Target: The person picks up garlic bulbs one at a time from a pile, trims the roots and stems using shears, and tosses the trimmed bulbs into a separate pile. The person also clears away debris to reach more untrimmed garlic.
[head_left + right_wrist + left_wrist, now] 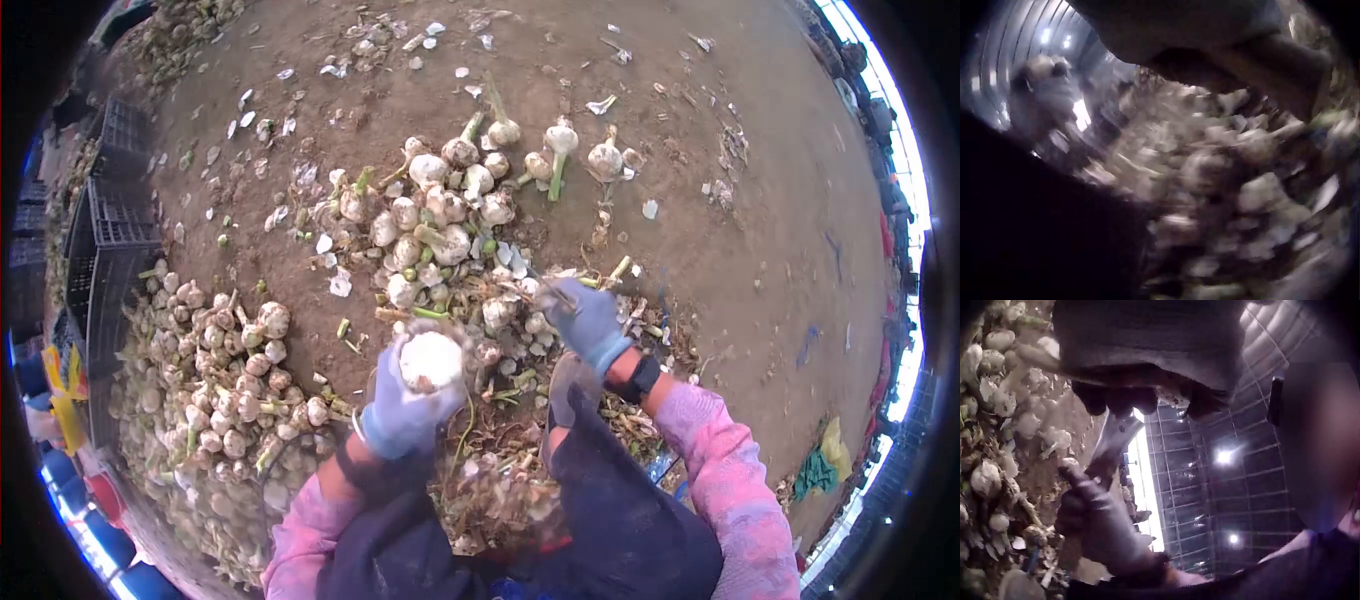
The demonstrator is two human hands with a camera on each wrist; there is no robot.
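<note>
In the head view my gloved left hand [400,415] grips a garlic bulb [430,362], its broad white face turned up. Gloved fingers cover most of that bulb in the left wrist view. My gloved right hand [590,322] is off to the right, apart from the bulb, and holds a knife; its flat blade [1113,444] stands up past the thumb in the left wrist view. Ahead of both hands lies a heap of garlic bulbs [430,215] with stem stubs. The right wrist view is blurred, and the knife is hidden there.
A larger pile of garlic bulbs [225,400] lies at the left beside dark plastic crates [122,215]. Dry skins and cut stems [500,490] litter the ground between the person's legs. Several bulbs lie loose on the dirt floor [770,240] farther ahead. Green and yellow bags [822,468] lie at right.
</note>
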